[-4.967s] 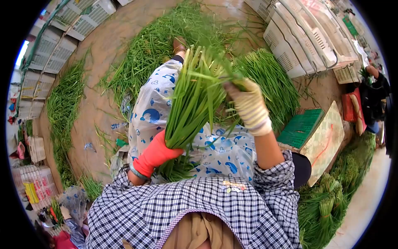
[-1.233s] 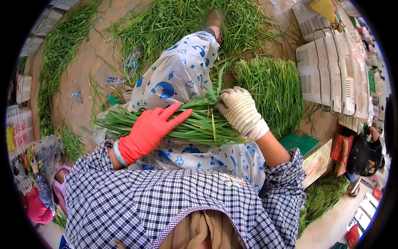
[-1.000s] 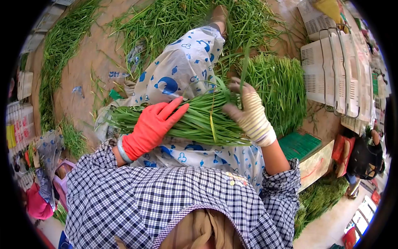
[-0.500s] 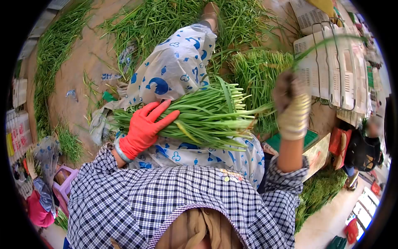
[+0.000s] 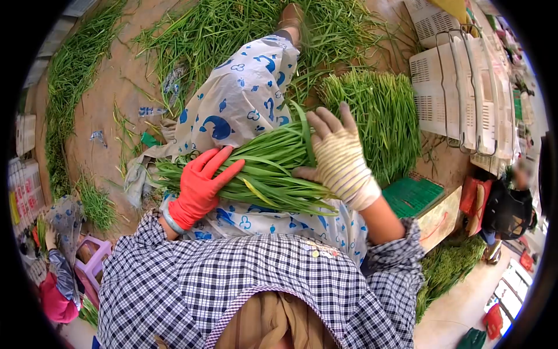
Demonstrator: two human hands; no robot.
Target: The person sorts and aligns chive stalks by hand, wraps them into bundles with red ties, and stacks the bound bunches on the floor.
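A loose bundle of long green stalks [image 5: 267,168] lies across my lap, over a plastic apron [image 5: 238,99] with blue whale prints. My left hand [image 5: 202,186], in a red glove, rests with spread fingers on the bundle's left part. At the bundle's right end, my right hand [image 5: 340,157], in a striped cream glove, has its fingers apart over the stalk ends, which it partly hides. One yellowish blade shows among the green ones. Beyond the right hand stands a dense, evenly stacked pile of the same stalks [image 5: 386,122].
Loose stalks [image 5: 232,26] cover the floor ahead, with another strip [image 5: 72,87] at left. White crates [image 5: 459,93] stand at right, near a green board [image 5: 412,195]. More bundles [image 5: 447,267] lie at lower right. Co-workers are at lower left [image 5: 57,291] and far right [image 5: 508,203].
My right hand swung out right with a long blade, then came back to the bundle's right end without it. The bundle, earlier upright, now lies flat. My left hand stayed on it over the last second.
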